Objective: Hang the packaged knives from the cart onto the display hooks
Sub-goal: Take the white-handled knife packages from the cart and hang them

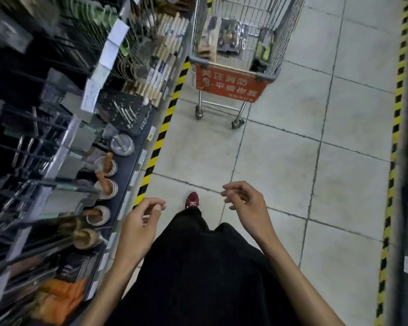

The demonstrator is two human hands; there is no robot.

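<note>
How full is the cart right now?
Partly loaded: a few packages stand in the cart, below its rim. Contents too blurred to identify.

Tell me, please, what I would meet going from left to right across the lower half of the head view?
Mortars with pestles → left hand → red shoe → right hand → yellow-black floor stripe by the right-hand shelving.

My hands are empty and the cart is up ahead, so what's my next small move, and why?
Probably step forward and reach into the cart for one of the packages: the left hand and right hand are loosely curled and hold nothing, and the packages lie in the cart's basket, well ahead of them.
</note>
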